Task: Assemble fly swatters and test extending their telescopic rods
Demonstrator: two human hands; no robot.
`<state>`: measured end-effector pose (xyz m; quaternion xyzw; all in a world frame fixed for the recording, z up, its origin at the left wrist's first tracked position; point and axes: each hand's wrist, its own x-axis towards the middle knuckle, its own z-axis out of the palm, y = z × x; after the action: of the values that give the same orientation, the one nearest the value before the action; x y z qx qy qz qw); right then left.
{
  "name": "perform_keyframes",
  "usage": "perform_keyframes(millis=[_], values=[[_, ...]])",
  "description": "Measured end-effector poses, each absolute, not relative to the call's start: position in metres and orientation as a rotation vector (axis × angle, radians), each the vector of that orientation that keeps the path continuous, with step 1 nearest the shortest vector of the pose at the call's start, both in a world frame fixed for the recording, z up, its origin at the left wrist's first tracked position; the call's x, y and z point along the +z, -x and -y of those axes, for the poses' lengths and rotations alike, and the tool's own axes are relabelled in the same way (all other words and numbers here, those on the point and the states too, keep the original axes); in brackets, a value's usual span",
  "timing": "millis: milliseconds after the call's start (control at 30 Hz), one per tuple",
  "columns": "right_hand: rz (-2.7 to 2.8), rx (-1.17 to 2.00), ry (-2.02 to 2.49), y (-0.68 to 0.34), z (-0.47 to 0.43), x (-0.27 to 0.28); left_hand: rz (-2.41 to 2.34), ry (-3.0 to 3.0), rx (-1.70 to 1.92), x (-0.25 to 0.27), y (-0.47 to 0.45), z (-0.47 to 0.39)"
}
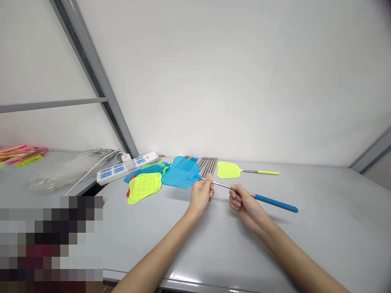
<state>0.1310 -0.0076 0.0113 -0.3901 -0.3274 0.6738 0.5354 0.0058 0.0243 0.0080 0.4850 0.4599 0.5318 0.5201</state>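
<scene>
Items (24,155) in pink, orange and yellow at far left, too blurred to name. Rightward, crumpled clear plastic (58,173), with a white cable (88,174) slanting past and up to a plug (127,161) in the power strip (111,173). Strip white, with blue sockets, set at a slant along the left of the grey tabletop (137,240). Just beside, a loose stack of blue and green mesh heads (146,170), partly covered by yellow heads (144,188), with a red edge showing at the left. Next, the blue swatter (221,184), raised above the tabletop, head (180,173) to the left. Left hand (201,191) with grip closed on the metal shaft, near the head. Behind, a row of metal rods (210,163) side by side, with coloured ends partly hidden. Farther right, a yellow swatter (229,170) lying near the wall (220,81). In front, right hand (242,199) with grip closed on the same blue swatter, between bare shaft and handle. Rightmost, the blue handle (276,202), pointing right and slightly down.
</scene>
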Motion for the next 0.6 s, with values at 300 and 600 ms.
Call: perform_keyframes(millis=[300,600], values=[[0.818,1.593,0.926,-0.1291,0.0071,0.0093,-1.113,-1.173,1.441,0.0028,-0.0054,-0.0250],[0.857,1.563,0.915,-0.1272,0.0119,0.0127,-1.093,-1.108,1.534,0.0094,-0.0033,-0.0241]])
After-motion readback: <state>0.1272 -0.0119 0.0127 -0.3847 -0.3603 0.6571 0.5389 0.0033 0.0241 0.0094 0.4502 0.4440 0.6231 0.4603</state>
